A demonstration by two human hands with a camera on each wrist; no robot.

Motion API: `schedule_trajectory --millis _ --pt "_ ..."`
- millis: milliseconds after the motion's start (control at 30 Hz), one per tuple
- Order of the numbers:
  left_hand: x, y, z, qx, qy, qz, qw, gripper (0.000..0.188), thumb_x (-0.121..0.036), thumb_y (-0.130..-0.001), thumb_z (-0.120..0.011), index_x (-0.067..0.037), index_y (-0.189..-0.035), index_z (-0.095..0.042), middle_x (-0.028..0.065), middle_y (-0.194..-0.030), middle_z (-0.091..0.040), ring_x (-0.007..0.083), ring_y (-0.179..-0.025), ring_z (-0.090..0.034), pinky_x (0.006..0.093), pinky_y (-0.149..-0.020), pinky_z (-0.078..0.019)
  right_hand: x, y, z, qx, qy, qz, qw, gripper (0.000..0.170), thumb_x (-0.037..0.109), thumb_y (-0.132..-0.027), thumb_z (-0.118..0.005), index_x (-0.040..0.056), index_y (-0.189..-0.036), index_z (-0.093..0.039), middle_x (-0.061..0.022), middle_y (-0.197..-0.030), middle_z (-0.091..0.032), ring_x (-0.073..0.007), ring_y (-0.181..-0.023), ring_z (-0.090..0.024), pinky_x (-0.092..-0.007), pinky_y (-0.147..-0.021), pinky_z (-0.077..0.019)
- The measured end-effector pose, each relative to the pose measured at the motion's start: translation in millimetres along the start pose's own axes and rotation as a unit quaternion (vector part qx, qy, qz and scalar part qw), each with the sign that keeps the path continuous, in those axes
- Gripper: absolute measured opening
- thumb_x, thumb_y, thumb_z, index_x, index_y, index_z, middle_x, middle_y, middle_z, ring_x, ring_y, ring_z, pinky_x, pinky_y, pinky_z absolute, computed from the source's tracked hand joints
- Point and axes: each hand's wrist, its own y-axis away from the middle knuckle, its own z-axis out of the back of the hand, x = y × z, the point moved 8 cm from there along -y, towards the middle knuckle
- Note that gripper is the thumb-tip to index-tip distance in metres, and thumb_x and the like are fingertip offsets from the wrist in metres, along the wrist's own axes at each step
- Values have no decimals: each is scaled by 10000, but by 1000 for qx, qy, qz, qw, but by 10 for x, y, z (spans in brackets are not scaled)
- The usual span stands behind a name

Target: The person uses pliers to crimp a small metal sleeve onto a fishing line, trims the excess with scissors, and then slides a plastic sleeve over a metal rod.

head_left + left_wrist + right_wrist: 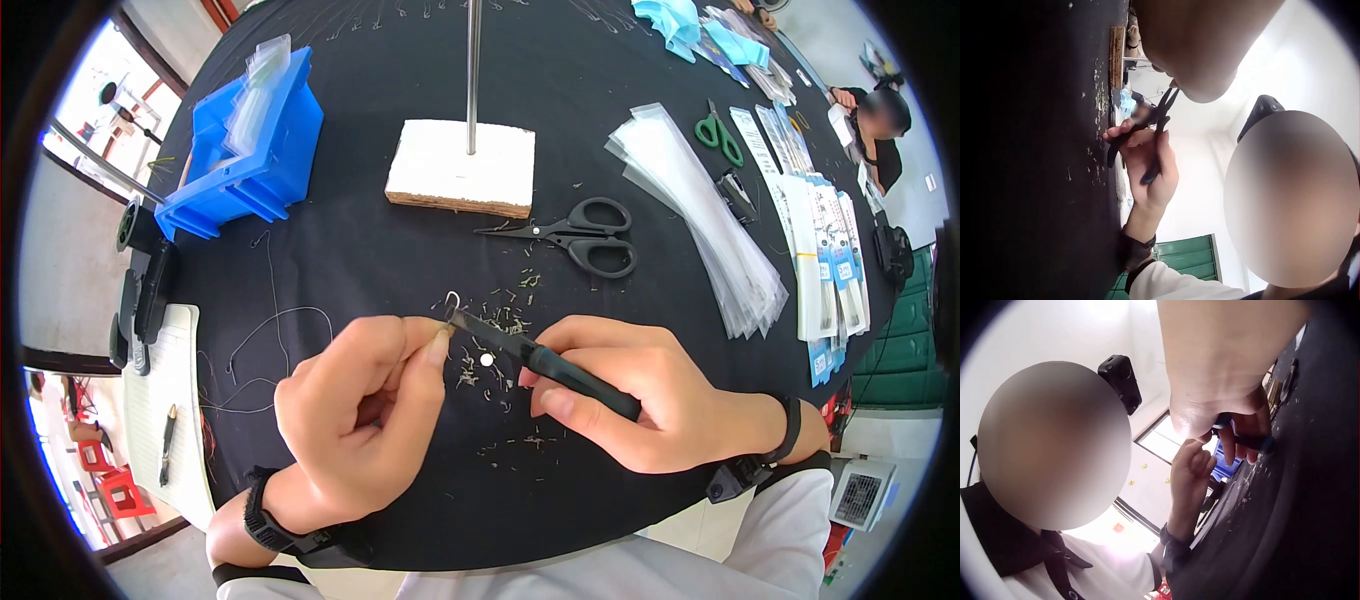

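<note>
Nearer the wearer than the white-topped rod stand (460, 165), the head view shows a small metal hook (453, 297) pinched between thumb and forefinger of the left hand (365, 410). Only its bent end projects past the fingertips, probably so a tool can reach it. The right hand (640, 390) has its fingers curled round the handles of slim pliers (575, 378), their nose angled to the hook; whether metal meets metal I cannot tell. Small clippings (505, 322) litter the black cloth between stand and hands. Right of the stand's near corner lie black scissors (600, 240), likely kept there for easy reach; farther right, transparent plastic sleeves (700, 225) are fanned out. Left of the stand sits a blue bin (295, 150), apparently holding more sleeves so they stay together.

From the left wrist, the stand's brown edge shows beyond the right hand. The pliers' jaws are parted and the handles spread within the palm, a loose hold rather than a hard squeeze. The jaws point to the left fingertips; the hook itself is too small to make out.

From the right wrist, the stand cannot be identified with certainty. Dark handle ends protrude beneath the right fingers, and the raised left hand meets them near the fingertips.
</note>
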Motion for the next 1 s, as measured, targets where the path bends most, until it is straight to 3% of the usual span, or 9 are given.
schedule_trajectory --millis 100,167,300,500,700,800,867,933,1000 --pt "-132 -1 -16 2 -100 -81 992 112 109 -714 -621 52 -805 -592 62 -573 -549 66 -432 -463 193 -414 -350 25 20 1 -14 4 10 1000 152 100 -843 -566 -31 -787 -618 -125 -860 -597 -222 -689 -602 -278 -586 -467" --pt "-204 -1 -43 7 -122 -139 983 130 127 -685 -620 65 -794 -586 78 -574 -548 123 -418 -468 223 -406 -364 51 29 10 -37 -3 22 999 191 122 -850 -580 -53 -778 -606 -131 -796 -587 -260 -633 -583 -314 -542 -455" --pt "-304 4 -105 11 -153 -229 961 152 153 -634 -622 100 -766 -569 89 -552 -515 182 -409 -457 262 -395 -363 80 44 21 -47 21 17 999 186 117 -839 -591 -48 -753 -604 -123 -750 -575 -252 -584 -564 -313 -501 -439" --pt "-348 81 -186 -2 -239 -324 915 178 153 -599 -634 132 -762 -567 58 -511 -437 151 -405 -427 256 -386 -330 106 64 37 -62 52 18 997 154 89 -810 -610 -42 -729 -599 -108 -687 -554 -252 -509 -533 -315 -442 -407" --pt "-353 146 -232 -7 -260 -368 893 174 136 -607 -630 142 -770 -568 61 -510 -442 153 -407 -432 256 -389 -332 120 77 22 -69 91 26 993 129 70 -792 -618 -41 -732 -594 -105 -667 -545 -265 -511 -530 -335 -441 -405" --pt "-314 26 -161 15 -211 -241 947 138 132 -644 -613 115 -776 -578 63 -522 -462 167 -406 -437 255 -397 -346 107 54 28 -65 89 28 994 138 78 -788 -627 -51 -751 -593 -125 -715 -558 -279 -571 -549 -344 -494 -433" --pt "-105 -5 -47 -7 -98 -72 993 70 99 -739 -592 66 -801 -584 20 -546 -494 64 -444 -434 197 -416 -316 96 42 21 -81 69 48 993 159 90 -786 -635 -62 -776 -593 -149 -775 -570 -293 -645 -569 -347 -555 -456" --pt "113 22 13 -22 23 83 996 50 79 -777 -586 49 -816 -585 -12 -554 -502 6 -478 -421 168 -428 -292 111 61 44 -109 145 74 981 148 68 -768 -637 -67 -805 -589 -169 -901 -566 -297 -744 -579 -336 -651 -467" --pt "221 23 3 -41 121 155 980 23 41 -821 -565 52 -829 -583 -43 -559 -496 -31 -502 -368 149 -438 -234 143 67 67 -136 211 95 963 160 60 -755 -642 -71 -825 -584 -185 -980 -558 -311 -813 -579 -342 -714 -470"
